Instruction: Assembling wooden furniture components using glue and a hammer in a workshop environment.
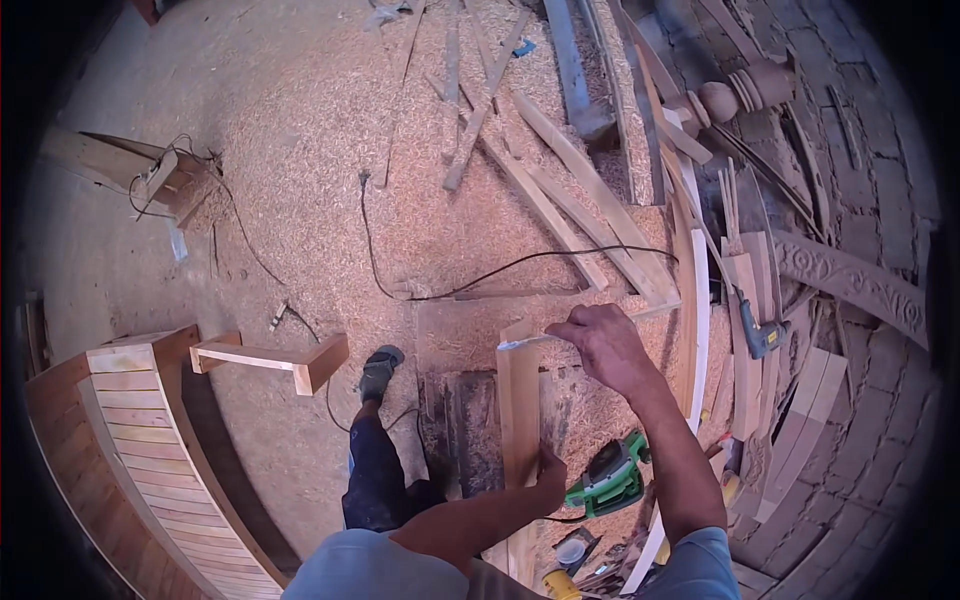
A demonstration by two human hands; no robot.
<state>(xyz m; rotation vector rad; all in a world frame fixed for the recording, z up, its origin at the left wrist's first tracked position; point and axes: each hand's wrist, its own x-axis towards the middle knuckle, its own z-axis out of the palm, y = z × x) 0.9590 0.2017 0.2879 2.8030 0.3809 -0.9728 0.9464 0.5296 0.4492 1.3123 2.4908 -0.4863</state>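
Note:
A pale wooden board [518, 410] stands in front of me, running away from my body. White paste lies along its far end. My left hand [551, 468] is against the board's right side, gripping it lower down; its fingers are partly hidden. Beyond the board's far end, to the right, my right hand [603, 345] is closed in a pinch. A thin pale stick [540, 340] sticks out leftward from its fingertips, its tip over the pasted end.
Right of the board sits a green power tool [608, 476]. A cordless drill [762, 330] lies among planks farther right. Loose timber strips [545, 195] and a black cable [520, 262] cross the shavings ahead. A slatted wooden piece [145, 430] stands at left, beside a small wooden frame [260, 358].

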